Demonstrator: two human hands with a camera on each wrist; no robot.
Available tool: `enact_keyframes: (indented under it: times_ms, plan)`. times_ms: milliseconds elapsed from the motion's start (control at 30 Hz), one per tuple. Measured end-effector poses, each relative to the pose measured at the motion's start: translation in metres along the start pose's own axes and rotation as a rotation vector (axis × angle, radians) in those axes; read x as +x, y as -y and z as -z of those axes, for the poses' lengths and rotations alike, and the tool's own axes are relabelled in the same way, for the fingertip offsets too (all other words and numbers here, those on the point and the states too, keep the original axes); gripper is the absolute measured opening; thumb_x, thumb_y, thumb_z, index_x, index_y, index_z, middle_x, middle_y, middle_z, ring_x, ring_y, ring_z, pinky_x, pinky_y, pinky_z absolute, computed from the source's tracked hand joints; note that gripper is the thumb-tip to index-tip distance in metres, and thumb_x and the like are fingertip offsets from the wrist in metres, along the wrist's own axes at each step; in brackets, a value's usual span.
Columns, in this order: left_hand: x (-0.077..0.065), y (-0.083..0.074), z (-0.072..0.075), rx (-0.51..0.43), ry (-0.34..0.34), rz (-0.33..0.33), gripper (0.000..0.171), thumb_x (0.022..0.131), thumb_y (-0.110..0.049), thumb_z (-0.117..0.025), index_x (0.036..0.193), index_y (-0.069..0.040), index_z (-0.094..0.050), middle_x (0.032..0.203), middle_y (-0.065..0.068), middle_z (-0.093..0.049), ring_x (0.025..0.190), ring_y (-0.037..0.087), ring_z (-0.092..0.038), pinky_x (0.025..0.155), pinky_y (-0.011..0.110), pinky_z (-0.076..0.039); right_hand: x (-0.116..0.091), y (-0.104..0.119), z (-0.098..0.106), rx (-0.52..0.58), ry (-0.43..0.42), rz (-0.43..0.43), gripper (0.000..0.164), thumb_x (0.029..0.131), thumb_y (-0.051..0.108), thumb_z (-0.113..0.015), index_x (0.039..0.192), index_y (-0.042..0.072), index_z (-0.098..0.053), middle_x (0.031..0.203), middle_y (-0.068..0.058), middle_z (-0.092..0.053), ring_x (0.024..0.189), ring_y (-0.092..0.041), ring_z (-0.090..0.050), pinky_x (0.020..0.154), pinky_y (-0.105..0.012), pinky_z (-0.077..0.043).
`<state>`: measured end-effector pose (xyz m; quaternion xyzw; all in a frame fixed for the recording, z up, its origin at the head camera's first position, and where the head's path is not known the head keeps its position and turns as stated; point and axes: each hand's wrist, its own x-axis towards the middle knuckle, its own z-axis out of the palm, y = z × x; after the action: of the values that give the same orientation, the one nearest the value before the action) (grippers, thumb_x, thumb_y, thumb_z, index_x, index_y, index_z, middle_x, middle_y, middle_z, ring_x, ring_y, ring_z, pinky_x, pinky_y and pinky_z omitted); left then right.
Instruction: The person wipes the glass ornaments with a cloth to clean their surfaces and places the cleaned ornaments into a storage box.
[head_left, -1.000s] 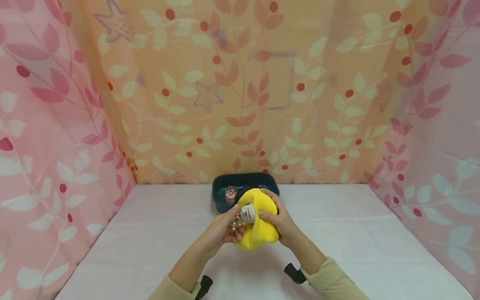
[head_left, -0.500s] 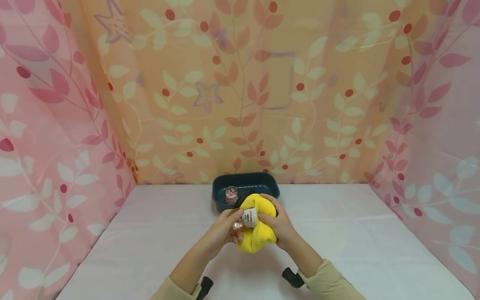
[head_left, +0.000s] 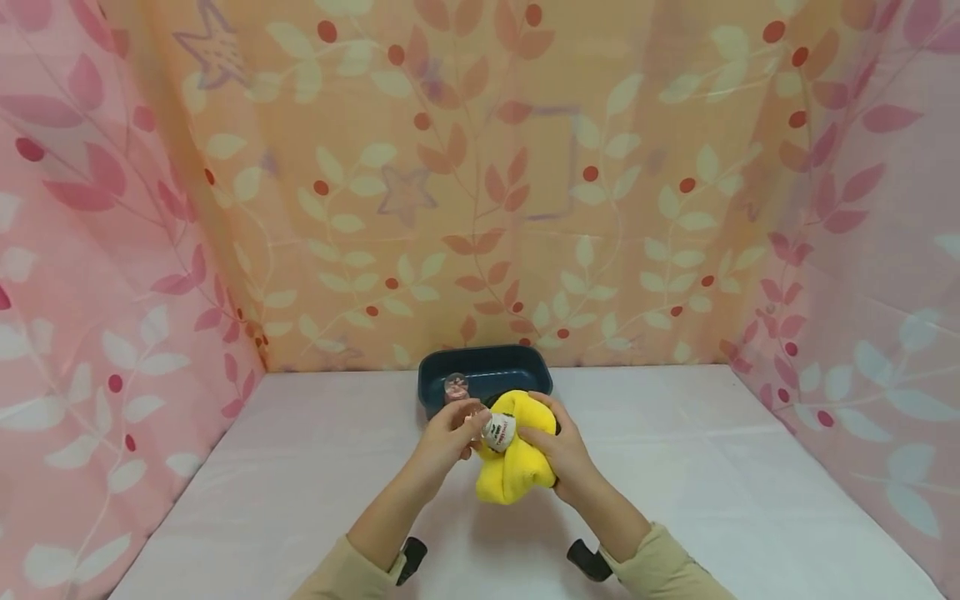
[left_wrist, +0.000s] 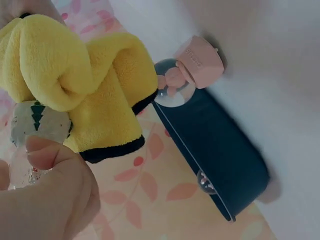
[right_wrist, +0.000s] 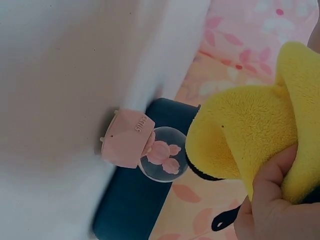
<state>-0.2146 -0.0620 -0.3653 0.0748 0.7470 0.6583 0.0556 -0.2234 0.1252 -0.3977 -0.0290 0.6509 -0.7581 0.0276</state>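
My left hand pinches a small snow globe by its clear ball, thumb on top. The globe lies on its side with its white printed base toward the cloth; a green tree shows on the base in the left wrist view. My right hand grips a bunched yellow cloth with black edging, its thumb pressing a fold right beside the base. In the right wrist view, fingers sink into the folds. Both things are held above the table.
A dark blue bin stands at the table's back, with another snow globe inside it. A pink-based snow globe stands on the white table in front of the bin, hidden in the head view. Floral curtains enclose the table.
My left hand has risen slightly and tilted the snow globe, so its ball end now points more upward. The cloth has bunched and sunk a little in my right hand. The head view has shifted slightly.
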Motion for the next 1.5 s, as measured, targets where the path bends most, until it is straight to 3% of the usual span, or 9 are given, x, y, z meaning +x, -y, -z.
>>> enact_keyframes:
  times_ms: [167, 433, 700, 900, 1067, 1300, 1500]
  plan:
    - [0.010, 0.005, -0.001, -0.024, 0.022, 0.005, 0.047, 0.089, -0.019, -0.072, 0.127, -0.001, -0.053, 0.109, 0.010, -0.057, 0.088, 0.021, -0.051, 0.069, 0.029, -0.042, 0.004, 0.002, 0.003, 0.024, -0.016, -0.024, 0.057, 0.093, 0.006, -0.059, 0.144, 0.014, -0.037, 0.125, -0.017, -0.042, 0.099, -0.025, -0.053, 0.079, -0.035, -0.053]
    - [0.034, 0.006, 0.000, -0.173, -0.064, 0.019, 0.047, 0.086, -0.012, -0.073, 0.124, 0.001, -0.048, 0.108, 0.011, -0.060, 0.086, 0.019, -0.051, 0.068, 0.027, -0.041, 0.006, 0.005, 0.021, -0.009, -0.051, -0.032, 0.058, 0.091, 0.008, -0.060, 0.144, 0.013, -0.037, 0.124, -0.016, -0.043, 0.098, -0.025, -0.054, 0.079, -0.034, -0.052]
    - [0.074, 0.007, 0.009, -0.128, -0.096, 0.000, 0.053, 0.083, -0.007, -0.075, 0.129, -0.006, -0.051, 0.121, 0.012, -0.056, 0.070, 0.017, -0.050, 0.059, 0.025, -0.039, 0.004, 0.012, 0.047, -0.003, -0.134, -0.030, 0.058, 0.091, 0.007, -0.061, 0.143, 0.013, -0.036, 0.123, -0.014, -0.041, 0.095, -0.023, -0.054, 0.078, -0.033, -0.051]
    - [0.106, 0.025, 0.014, -0.080, -0.046, 0.020, 0.059, 0.083, -0.006, -0.075, 0.136, -0.008, -0.049, 0.130, 0.014, -0.054, 0.057, 0.014, -0.048, 0.054, 0.025, -0.038, -0.001, 0.012, 0.057, -0.006, -0.153, -0.044, 0.058, 0.092, 0.009, -0.061, 0.144, 0.014, -0.035, 0.123, -0.013, -0.042, 0.094, -0.021, -0.055, 0.079, -0.033, -0.051]
    - [0.127, 0.042, 0.012, -0.075, -0.090, 0.044, 0.054, 0.083, -0.004, -0.076, 0.128, -0.001, -0.045, 0.125, 0.018, -0.058, 0.050, 0.010, -0.048, 0.051, 0.022, -0.038, -0.003, 0.008, 0.061, -0.017, -0.176, -0.052, 0.057, 0.093, 0.010, -0.061, 0.144, 0.014, -0.036, 0.123, -0.014, -0.043, 0.094, -0.021, -0.055, 0.079, -0.033, -0.051]
    - [0.147, 0.062, 0.004, -0.168, -0.141, 0.055, 0.054, 0.081, 0.005, -0.073, 0.127, -0.001, -0.046, 0.123, 0.020, -0.057, 0.048, 0.006, -0.051, 0.048, 0.019, -0.033, -0.006, 0.001, 0.067, 0.012, -0.193, -0.075, 0.059, 0.092, 0.008, -0.060, 0.145, 0.013, -0.035, 0.125, -0.015, -0.043, 0.094, -0.020, -0.057, 0.079, -0.034, -0.052]
    - [0.158, 0.065, -0.007, -0.124, -0.132, 0.048, 0.052, 0.081, 0.010, -0.069, 0.127, -0.001, -0.048, 0.129, 0.022, -0.051, 0.052, 0.007, -0.054, 0.048, 0.020, -0.034, -0.005, -0.001, 0.073, 0.013, -0.213, -0.090, 0.059, 0.092, 0.008, -0.061, 0.145, 0.012, -0.036, 0.126, -0.014, -0.043, 0.094, -0.020, -0.057, 0.079, -0.034, -0.052]
